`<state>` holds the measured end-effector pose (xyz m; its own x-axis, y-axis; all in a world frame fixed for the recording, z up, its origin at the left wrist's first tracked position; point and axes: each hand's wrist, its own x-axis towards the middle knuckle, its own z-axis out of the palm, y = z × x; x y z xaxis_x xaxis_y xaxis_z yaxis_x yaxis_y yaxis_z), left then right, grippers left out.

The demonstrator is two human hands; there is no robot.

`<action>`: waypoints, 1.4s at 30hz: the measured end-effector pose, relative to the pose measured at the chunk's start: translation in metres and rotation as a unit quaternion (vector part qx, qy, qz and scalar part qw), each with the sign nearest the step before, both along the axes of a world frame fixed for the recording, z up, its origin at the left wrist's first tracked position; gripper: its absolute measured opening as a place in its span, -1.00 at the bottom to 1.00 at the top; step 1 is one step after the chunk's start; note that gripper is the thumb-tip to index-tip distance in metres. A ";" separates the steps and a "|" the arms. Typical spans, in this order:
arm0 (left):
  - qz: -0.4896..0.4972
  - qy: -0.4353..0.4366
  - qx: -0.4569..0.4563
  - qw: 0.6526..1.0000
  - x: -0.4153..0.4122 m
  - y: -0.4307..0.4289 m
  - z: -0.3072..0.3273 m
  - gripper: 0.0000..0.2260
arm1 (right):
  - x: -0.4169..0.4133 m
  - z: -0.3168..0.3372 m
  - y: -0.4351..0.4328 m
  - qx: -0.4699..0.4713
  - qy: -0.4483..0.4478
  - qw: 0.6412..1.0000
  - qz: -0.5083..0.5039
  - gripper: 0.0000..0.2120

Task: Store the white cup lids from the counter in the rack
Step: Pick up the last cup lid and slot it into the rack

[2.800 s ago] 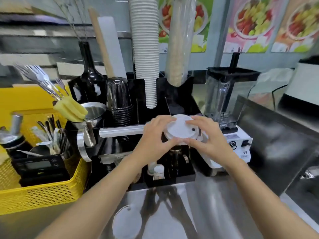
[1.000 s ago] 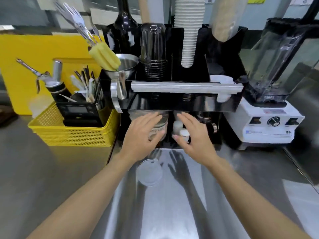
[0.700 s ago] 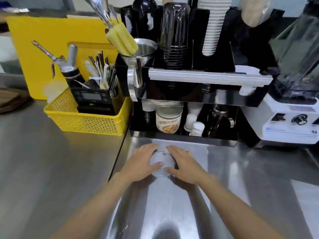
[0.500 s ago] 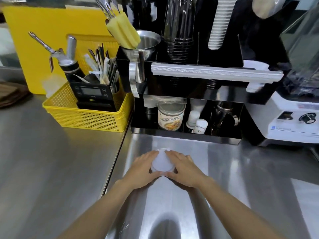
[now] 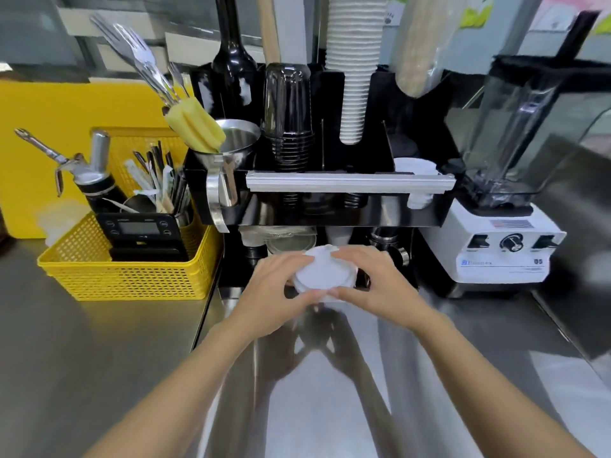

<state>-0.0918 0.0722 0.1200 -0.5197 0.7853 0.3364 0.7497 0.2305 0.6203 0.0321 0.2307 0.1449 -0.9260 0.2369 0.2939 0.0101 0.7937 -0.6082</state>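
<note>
I hold a round white cup lid (image 5: 323,271) between both hands, lifted off the steel counter (image 5: 132,352) in front of the black rack (image 5: 330,216). My left hand (image 5: 276,289) grips its left edge and my right hand (image 5: 373,280) grips its right edge. More white lids (image 5: 417,166) sit stacked in the rack's right-hand slot, behind its silver front bar (image 5: 350,185). The lid I hold is level with the rack's lower shelf opening.
A yellow basket (image 5: 129,279) with a scale and utensils stands to the left. A white blender (image 5: 506,246) stands to the right. The rack holds black cups (image 5: 289,127), a white cup stack (image 5: 355,71) and a metal funnel (image 5: 231,150).
Both hands came down from the rack to the counter, closed on the lid lying there and lifted it up toward the rack. The view has tilted upward.
</note>
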 end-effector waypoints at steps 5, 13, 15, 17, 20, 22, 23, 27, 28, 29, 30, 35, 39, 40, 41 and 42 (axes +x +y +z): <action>-0.053 0.024 0.048 0.997 0.003 0.046 0.071 -0.47 | 0.020 0.059 0.036 0.002 0.062 0.997 -0.054 -0.49; -0.129 0.117 0.077 0.982 -0.011 0.135 0.163 -0.59 | 0.029 0.131 0.099 -0.016 0.132 0.982 -0.134 -0.68; -0.131 0.143 0.057 0.979 -0.017 0.153 0.173 -0.62 | 0.022 0.141 0.115 -0.007 0.115 0.981 -0.154 -0.66; -0.129 0.139 0.024 0.982 -0.025 0.168 0.178 -0.62 | 0.015 0.145 0.129 0.011 0.096 0.979 -0.177 -0.64; -0.122 0.145 -0.013 0.982 -0.040 0.187 0.174 -0.65 | 0.002 0.142 0.148 0.029 0.045 0.978 -0.202 -0.59; -0.131 0.139 -0.029 0.981 -0.046 0.198 0.167 -0.68 | -0.009 0.138 0.157 0.080 0.025 0.977 -0.199 -0.58; -0.135 0.130 -0.040 0.982 -0.047 0.203 0.162 -0.70 | -0.015 0.135 0.161 0.110 0.013 0.974 -0.196 -0.59; -0.149 0.222 -0.102 0.958 -0.047 0.219 0.141 -0.75 | -0.035 0.113 0.167 0.261 -0.081 0.943 -0.191 -0.69; -0.147 0.250 -0.114 0.950 -0.046 0.221 0.137 -0.76 | -0.037 0.108 0.168 0.282 -0.091 0.936 -0.193 -0.72; -0.144 0.269 -0.116 0.945 -0.046 0.223 0.133 -0.76 | -0.038 0.105 0.168 0.287 -0.095 0.933 -0.195 -0.74; -0.140 0.279 -0.117 0.943 -0.046 0.224 0.131 -0.76 | -0.038 0.104 0.169 0.286 -0.098 0.932 -0.199 -0.74; -0.144 0.317 -0.122 0.930 -0.048 0.230 0.129 -0.72 | -0.039 0.106 0.171 0.337 -0.131 0.908 -0.212 -0.64; -0.104 0.343 -0.110 0.927 -0.048 0.226 0.127 -0.65 | -0.039 0.110 0.171 0.351 -0.183 0.893 -0.213 -0.63; -0.090 0.345 -0.115 0.927 -0.047 0.225 0.128 -0.62 | -0.039 0.112 0.172 0.352 -0.200 0.890 -0.211 -0.62; -0.081 0.347 -0.115 0.927 -0.047 0.224 0.129 -0.60 | -0.038 0.113 0.174 0.351 -0.212 0.889 -0.205 -0.60; -0.077 0.340 -0.120 0.930 -0.046 0.223 0.130 -0.59 | -0.038 0.115 0.174 0.346 -0.222 0.890 -0.197 -0.57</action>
<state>-0.1376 0.2951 0.2497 -0.1261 0.9276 0.3516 0.9853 0.1584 -0.0645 -0.0055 0.4052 0.2594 -0.8726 0.4731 0.1213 0.4875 0.8589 0.1572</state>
